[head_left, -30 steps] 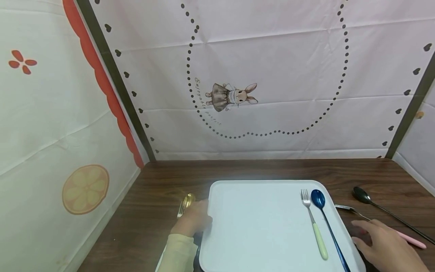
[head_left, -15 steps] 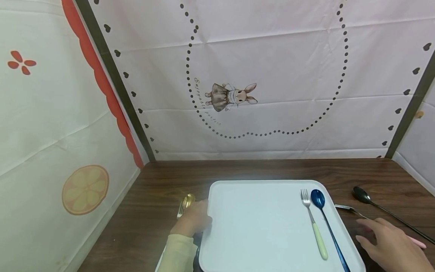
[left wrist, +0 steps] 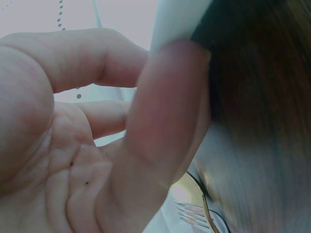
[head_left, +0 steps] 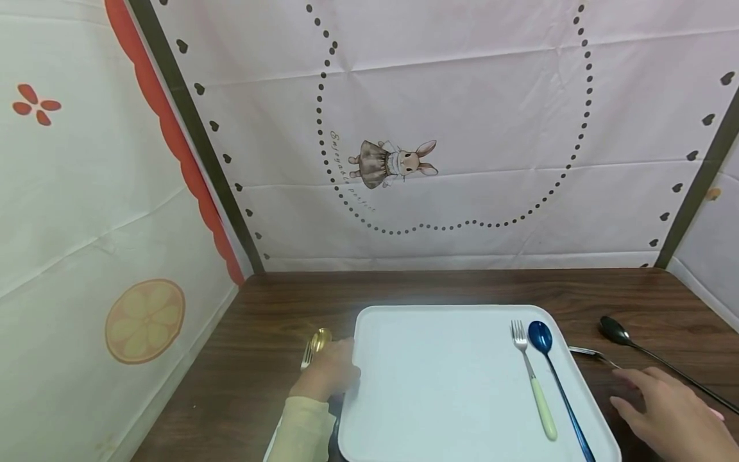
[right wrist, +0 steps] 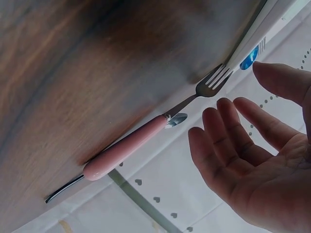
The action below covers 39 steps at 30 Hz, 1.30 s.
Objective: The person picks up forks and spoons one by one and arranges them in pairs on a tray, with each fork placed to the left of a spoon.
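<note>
My left hand (head_left: 329, 372) grips the left edge of a white rectangular tray (head_left: 433, 372). In the left wrist view the tray's rim (left wrist: 177, 22) lies between thumb and fingers. On the tray's right side lie a fork with a pale green handle (head_left: 541, 407) and a long blue spoon (head_left: 557, 378). Beyond the tray's right edge, my right hand (head_left: 672, 410) is held over a pink-handled fork (right wrist: 129, 148), fingers spread and loosely bent. It holds nothing, and in the head view it hides most of that fork's handle.
A long black spoon (head_left: 664, 360) lies on the dark wooden table (head_left: 277, 301) at the right. Left of the tray, a gold spoon (head_left: 321, 339) and a fork (head_left: 306, 357) lie partly hidden by my left hand. Printed cloth walls (head_left: 462, 244) stand at the back and sides.
My right hand has shifted a little to the right, away from the tray and over the pink handle. The left hand and the tray have stayed in place.
</note>
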Each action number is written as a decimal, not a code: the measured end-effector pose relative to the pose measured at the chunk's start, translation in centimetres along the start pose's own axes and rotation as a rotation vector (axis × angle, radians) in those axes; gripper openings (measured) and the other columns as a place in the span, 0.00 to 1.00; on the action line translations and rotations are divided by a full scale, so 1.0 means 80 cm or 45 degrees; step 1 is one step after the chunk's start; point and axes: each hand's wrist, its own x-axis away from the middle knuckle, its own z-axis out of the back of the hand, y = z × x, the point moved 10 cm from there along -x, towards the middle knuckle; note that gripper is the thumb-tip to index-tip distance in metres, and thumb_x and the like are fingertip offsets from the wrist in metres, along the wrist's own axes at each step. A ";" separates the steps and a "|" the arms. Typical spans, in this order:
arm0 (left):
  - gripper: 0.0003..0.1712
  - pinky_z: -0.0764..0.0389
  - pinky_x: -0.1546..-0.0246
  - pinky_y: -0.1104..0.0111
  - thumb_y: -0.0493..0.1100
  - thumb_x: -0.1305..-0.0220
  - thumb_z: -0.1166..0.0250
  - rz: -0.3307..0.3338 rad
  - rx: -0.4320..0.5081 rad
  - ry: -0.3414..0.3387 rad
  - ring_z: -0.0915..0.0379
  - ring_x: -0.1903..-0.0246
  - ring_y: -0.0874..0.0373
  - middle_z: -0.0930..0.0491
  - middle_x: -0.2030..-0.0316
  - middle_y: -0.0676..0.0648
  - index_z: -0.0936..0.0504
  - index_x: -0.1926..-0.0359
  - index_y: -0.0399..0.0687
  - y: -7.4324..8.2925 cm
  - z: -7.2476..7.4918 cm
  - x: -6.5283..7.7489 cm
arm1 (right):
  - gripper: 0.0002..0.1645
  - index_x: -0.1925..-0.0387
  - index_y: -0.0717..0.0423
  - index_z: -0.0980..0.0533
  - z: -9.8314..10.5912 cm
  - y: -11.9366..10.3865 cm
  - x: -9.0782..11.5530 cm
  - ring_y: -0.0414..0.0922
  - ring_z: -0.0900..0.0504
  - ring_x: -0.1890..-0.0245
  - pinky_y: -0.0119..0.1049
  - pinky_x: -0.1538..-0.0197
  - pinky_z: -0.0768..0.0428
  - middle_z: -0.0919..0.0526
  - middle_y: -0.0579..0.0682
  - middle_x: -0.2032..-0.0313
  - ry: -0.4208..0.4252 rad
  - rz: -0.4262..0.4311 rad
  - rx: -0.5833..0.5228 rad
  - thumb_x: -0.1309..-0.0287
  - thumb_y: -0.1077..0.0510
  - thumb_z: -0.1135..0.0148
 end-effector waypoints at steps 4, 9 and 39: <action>0.24 0.25 0.78 0.60 0.33 0.52 0.43 -0.002 0.013 -0.003 0.32 0.78 0.53 0.26 0.72 0.45 0.28 0.50 0.35 0.000 0.000 0.000 | 0.28 0.58 0.69 0.24 0.004 0.001 -0.001 0.68 0.28 0.63 0.66 0.65 0.28 0.26 0.71 0.63 0.042 0.015 0.004 0.62 0.56 0.29; 0.25 0.25 0.77 0.59 0.33 0.52 0.43 0.015 0.029 -0.011 0.31 0.77 0.53 0.26 0.71 0.45 0.29 0.48 0.36 -0.001 0.000 0.001 | 0.27 0.58 0.68 0.24 0.007 0.007 0.000 0.70 0.31 0.60 0.67 0.63 0.29 0.27 0.72 0.60 0.066 0.018 0.000 0.62 0.56 0.30; 0.26 0.24 0.73 0.56 0.32 0.51 0.43 0.017 0.048 -0.003 0.31 0.76 0.52 0.25 0.69 0.44 0.29 0.47 0.34 0.002 0.002 0.003 | 0.34 0.54 0.73 0.28 -0.014 0.028 -0.007 0.74 0.33 0.60 0.70 0.64 0.30 0.31 0.78 0.58 -0.056 -0.005 0.056 0.62 0.55 0.29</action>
